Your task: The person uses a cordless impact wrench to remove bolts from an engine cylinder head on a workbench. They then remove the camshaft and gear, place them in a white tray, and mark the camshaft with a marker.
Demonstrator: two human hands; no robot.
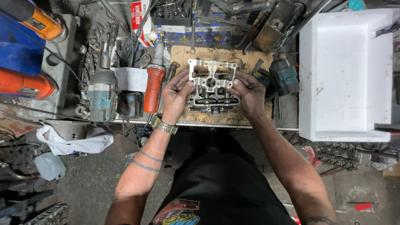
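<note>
Cylinder head [212, 85] on wooden board [250, 116] is being grasped by left hand [177, 93] and right hand [249, 93], fingers gripping its sides.

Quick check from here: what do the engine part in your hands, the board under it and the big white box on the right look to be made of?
Engine part: likely cast aluminium, going by its pale silvery matt surfaces with oily dark recesses. Board: wood, probably plywood; tan, grainy, stained black. White box: looks like foam, with thick walls and a dull chalky, scuffed surface. Left hand and right hand grip the part's sides.
</note>
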